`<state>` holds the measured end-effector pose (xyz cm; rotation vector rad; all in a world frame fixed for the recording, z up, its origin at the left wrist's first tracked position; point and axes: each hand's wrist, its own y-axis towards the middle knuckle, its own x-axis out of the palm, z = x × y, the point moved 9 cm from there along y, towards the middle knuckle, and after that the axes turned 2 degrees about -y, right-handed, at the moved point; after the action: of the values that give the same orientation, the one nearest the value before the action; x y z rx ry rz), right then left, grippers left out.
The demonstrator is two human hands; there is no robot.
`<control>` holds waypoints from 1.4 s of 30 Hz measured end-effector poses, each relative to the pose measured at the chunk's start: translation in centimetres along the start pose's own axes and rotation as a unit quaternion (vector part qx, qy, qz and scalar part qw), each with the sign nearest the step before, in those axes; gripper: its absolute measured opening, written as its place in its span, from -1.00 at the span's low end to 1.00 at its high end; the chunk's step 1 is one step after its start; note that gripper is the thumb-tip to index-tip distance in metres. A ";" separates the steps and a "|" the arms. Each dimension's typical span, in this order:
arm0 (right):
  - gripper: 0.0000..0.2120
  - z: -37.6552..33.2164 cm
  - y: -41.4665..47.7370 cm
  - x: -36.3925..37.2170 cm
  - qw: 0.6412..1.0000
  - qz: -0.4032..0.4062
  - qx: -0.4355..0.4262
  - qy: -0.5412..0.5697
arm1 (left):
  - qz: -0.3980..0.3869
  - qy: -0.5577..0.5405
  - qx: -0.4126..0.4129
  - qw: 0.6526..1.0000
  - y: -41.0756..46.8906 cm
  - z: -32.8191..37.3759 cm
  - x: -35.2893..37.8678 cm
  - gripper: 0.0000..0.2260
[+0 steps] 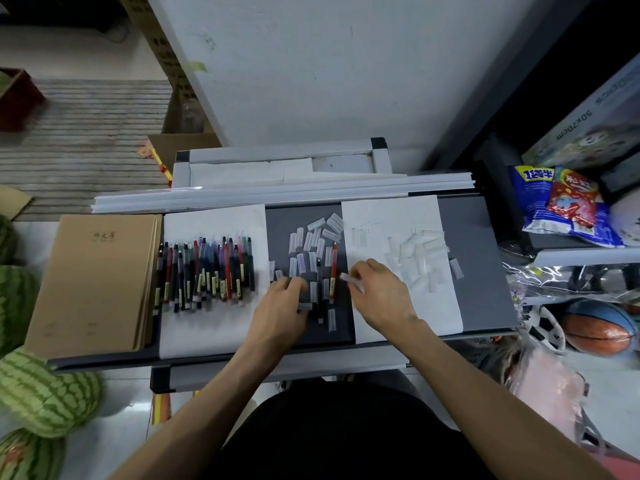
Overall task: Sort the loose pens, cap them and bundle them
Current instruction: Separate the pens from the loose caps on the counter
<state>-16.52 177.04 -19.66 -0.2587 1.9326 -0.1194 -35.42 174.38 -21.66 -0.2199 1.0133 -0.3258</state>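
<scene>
head view looks down on a grey table (485, 237) that fills the middle of the scene. striped watermelons (45, 393) lie on the floor at eight o'clock of it, a basketball (599, 327) at four o'clock and snack bags (568, 206) at two o'clock. a stack of brown notebooks (93, 285) covers the table's nine o'clock end. just beside it, at its three o'clock, lies the left white sheet (214, 327), and the right white sheet (446, 306) lies toward the table's three o'clock side, with a bare grey strip between them. the row of loose pens (207, 268) lies on the left sheet, side by side, each running from six to twelve o'clock. the left hand (280, 303) is at the strip's seven o'clock, fingers bent down against the tabletop; whether it grips anything i cannot tell. the right hand (377, 296) at the strip's four o'clock pinches one clear cap (348, 278) between thumb and fingertip. scattered clear caps (311, 240) cover the strip toward twelve o'clock, and a pile of caps (419, 251) sits on the right sheet. a red pen (333, 271) and a dark pen (319, 299) lie between the hands, running toward twelve o'clock.
</scene>
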 end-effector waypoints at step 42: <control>-0.77 0.9 -4.7 5.9 0.953 -0.092 0.225 0.183 | -0.003 -0.026 -0.062 0.998 1.6 -2.4 -1.3 -0.81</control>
<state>-17.13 171.13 -24.36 -0.1136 2.1776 -0.7684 -37.83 176.25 -22.32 -0.3411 0.9831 -0.2617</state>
